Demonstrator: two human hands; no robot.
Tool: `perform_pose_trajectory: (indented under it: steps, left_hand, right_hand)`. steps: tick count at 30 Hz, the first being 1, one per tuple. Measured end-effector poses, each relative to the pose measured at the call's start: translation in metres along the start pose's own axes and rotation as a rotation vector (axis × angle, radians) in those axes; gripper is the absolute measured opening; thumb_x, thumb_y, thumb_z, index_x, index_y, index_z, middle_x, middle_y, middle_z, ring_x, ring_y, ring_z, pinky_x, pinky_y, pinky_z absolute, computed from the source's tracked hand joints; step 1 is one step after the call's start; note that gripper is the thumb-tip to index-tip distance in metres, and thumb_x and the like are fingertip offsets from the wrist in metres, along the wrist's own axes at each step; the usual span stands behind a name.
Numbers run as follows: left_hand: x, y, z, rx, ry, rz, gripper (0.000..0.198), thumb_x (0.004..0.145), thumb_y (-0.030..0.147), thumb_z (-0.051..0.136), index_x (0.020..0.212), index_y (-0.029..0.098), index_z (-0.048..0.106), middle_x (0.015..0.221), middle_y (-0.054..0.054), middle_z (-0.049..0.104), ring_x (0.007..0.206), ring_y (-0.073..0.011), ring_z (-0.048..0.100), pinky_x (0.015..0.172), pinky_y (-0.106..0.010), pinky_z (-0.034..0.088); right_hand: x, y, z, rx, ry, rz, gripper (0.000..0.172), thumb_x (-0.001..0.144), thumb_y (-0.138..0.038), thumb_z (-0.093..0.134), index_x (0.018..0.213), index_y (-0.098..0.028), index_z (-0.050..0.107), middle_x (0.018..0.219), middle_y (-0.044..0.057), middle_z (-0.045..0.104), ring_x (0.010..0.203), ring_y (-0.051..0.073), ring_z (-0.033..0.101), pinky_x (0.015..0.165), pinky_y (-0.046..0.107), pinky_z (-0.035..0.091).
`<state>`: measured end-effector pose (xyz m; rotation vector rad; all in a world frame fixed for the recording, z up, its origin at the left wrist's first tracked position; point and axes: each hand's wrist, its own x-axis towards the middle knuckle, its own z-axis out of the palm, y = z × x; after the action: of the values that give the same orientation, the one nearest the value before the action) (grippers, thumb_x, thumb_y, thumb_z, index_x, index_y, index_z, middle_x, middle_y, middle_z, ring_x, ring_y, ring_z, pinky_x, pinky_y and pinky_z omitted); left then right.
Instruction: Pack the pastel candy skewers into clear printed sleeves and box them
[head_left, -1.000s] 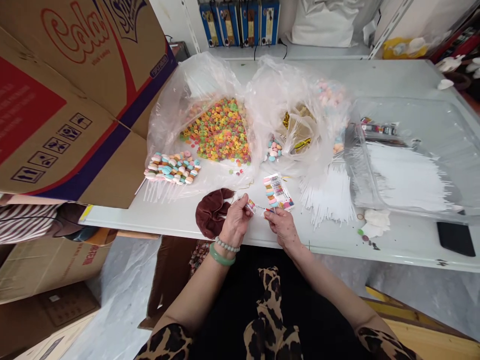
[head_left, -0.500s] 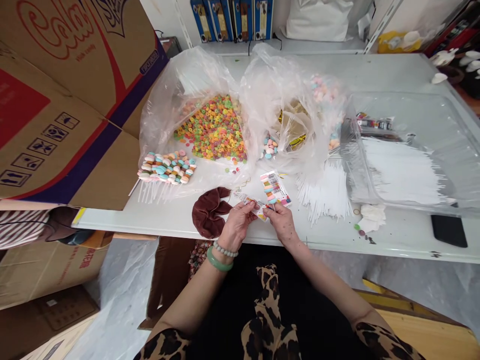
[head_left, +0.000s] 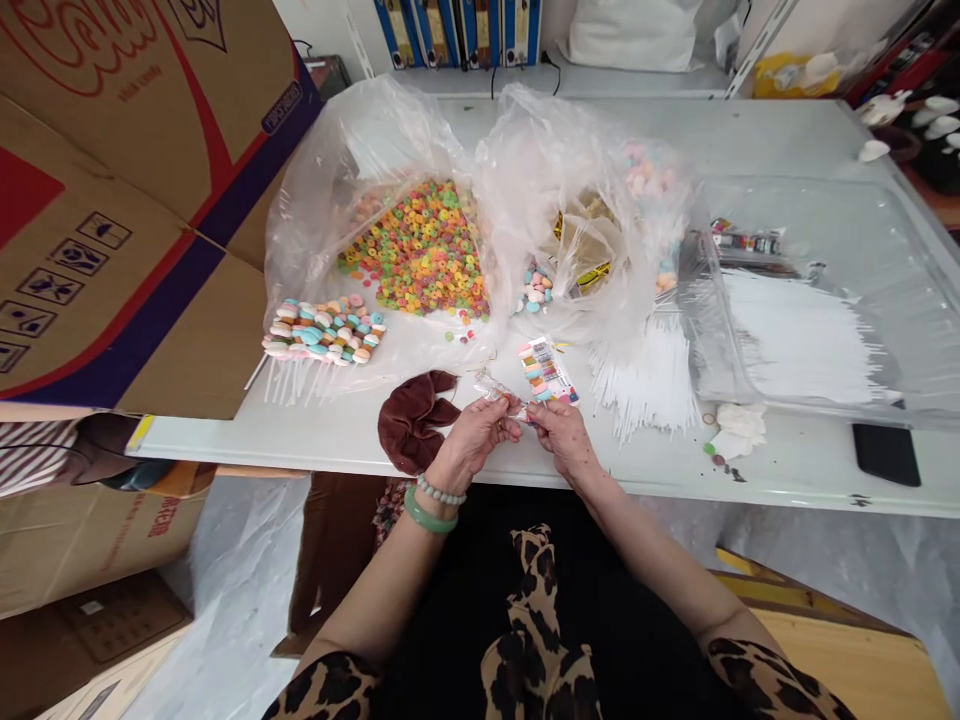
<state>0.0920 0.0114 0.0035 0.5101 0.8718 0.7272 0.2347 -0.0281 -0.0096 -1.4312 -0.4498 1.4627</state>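
Note:
My left hand [head_left: 480, 432], with a beaded bracelet and a green bangle on the wrist, pinches a clear printed wrapper [head_left: 498, 388] near the table's front edge. Close beside it, my right hand [head_left: 561, 432] has its fingers closed at the wrapper's other end. Just beyond the right hand a candy skewer [head_left: 535, 375] of pastel pieces lies against a printed packet [head_left: 553, 370]. Whether the right fingers also hold its stick is hidden. A brown velvet cloth [head_left: 409, 425] lies left of my hands.
Behind are plastic bags of colourful candy rings [head_left: 431, 260] and pastel candies [head_left: 538, 290]. Candy skewers [head_left: 326, 330] lie left, white sticks [head_left: 645, 385] right. A clear tray [head_left: 825, 400] stands farther right, near a black object [head_left: 886, 455]. A large carton [head_left: 150, 240] flanks the left.
The wrapper between my hands has turned and bunched, and my hands have drawn slightly closer together. The whole view has shifted a little.

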Motion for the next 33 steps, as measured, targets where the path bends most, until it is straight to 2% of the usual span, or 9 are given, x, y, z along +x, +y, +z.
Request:
perform_pose_trajectory:
  steps: [3,9,11,15,18,21,24,28,33]
  left_hand:
    - [0.003,-0.001,-0.002,-0.004,0.048,-0.002,0.032,0.063,0.033,0.083,0.077,0.01,0.066,0.072,-0.003,0.065,0.048,-0.0107,0.058,0.048,-0.025,0.047]
    - [0.008,0.003,-0.008,-0.234,0.342,0.085,0.02,0.07,0.021,0.079,0.071,0.013,0.061,0.063,0.001,0.061,0.05,-0.0076,0.053,0.046,-0.02,0.042]
    - [0.008,0.006,-0.01,-0.322,0.396,0.058,0.014,0.074,0.017,0.076,0.074,0.014,0.062,0.065,0.001,0.062,0.051,-0.0075,0.054,0.046,-0.019,0.041]
    - [0.009,0.012,-0.012,-0.446,0.474,0.005,0.012,0.078,0.017,0.072,0.074,0.016,0.06,0.063,0.002,0.06,0.048,-0.0063,0.051,0.044,-0.018,0.039]
    - [0.012,0.016,-0.013,-0.482,0.507,-0.029,0.014,0.082,0.022,0.069,0.073,0.017,0.059,0.06,0.003,0.059,0.043,-0.0057,0.046,0.042,-0.019,0.037]
    - [0.013,0.016,-0.012,-0.501,0.513,-0.033,0.019,0.086,0.026,0.065,0.071,0.017,0.058,0.056,0.003,0.057,0.043,-0.0068,0.049,0.043,-0.019,0.04]
    - [0.013,0.015,-0.009,-0.521,0.479,-0.011,0.023,0.088,0.028,0.062,0.069,0.016,0.057,0.057,0.002,0.059,0.05,-0.0098,0.057,0.051,-0.023,0.048]
    - [0.011,0.015,-0.007,-0.537,0.447,0.002,0.023,0.088,0.028,0.062,0.069,0.015,0.057,0.065,-0.003,0.065,0.062,-0.0146,0.065,0.063,-0.029,0.055]
    - [0.008,0.014,-0.004,-0.555,0.453,0.079,0.016,0.086,0.021,0.064,0.072,0.015,0.059,0.063,0.0,0.063,0.061,-0.0122,0.064,0.068,-0.029,0.057]
  right_hand:
    - [0.001,0.002,0.002,-0.012,-0.006,-0.004,0.039,0.059,-0.049,0.074,0.054,-0.019,0.05,0.042,-0.006,0.041,0.037,0.005,0.027,0.036,0.021,0.014]
    - [-0.007,0.001,-0.016,-0.17,0.006,-0.096,0.04,0.071,-0.056,0.066,0.065,-0.017,0.059,0.053,-0.004,0.044,0.045,0.007,0.031,0.042,0.024,0.022]
    - [-0.016,0.001,-0.029,-0.37,0.011,-0.21,0.038,0.077,-0.054,0.061,0.063,-0.019,0.054,0.057,-0.003,0.044,0.051,0.01,0.037,0.047,0.025,0.029]
    - [-0.038,0.006,-0.05,-0.787,0.073,-0.553,0.037,0.088,-0.043,0.051,0.06,-0.022,0.041,0.061,-0.002,0.042,0.059,0.013,0.041,0.056,0.026,0.034]
    - [-0.054,0.01,-0.053,-0.918,0.071,-0.714,0.031,0.093,-0.035,0.046,0.065,-0.022,0.043,0.064,-0.002,0.044,0.06,0.013,0.044,0.059,0.026,0.036]
    - [-0.062,0.01,-0.046,-0.953,-0.01,-0.78,0.024,0.096,-0.029,0.043,0.075,-0.022,0.052,0.068,0.0,0.048,0.064,0.014,0.048,0.061,0.026,0.038]
    - [-0.064,0.008,-0.039,-0.968,-0.049,-0.809,0.023,0.097,-0.026,0.042,0.081,-0.021,0.058,0.069,0.0,0.049,0.065,0.014,0.05,0.061,0.025,0.039]
    - [-0.061,0.006,-0.037,-0.979,-0.013,-0.837,0.023,0.097,-0.026,0.043,0.083,-0.021,0.061,0.069,0.001,0.051,0.065,0.014,0.05,0.061,0.026,0.039]
    - [-0.058,0.008,-0.039,-1.024,-0.004,-0.843,0.023,0.097,-0.026,0.042,0.084,-0.02,0.061,0.069,0.001,0.052,0.065,0.014,0.051,0.061,0.025,0.039]
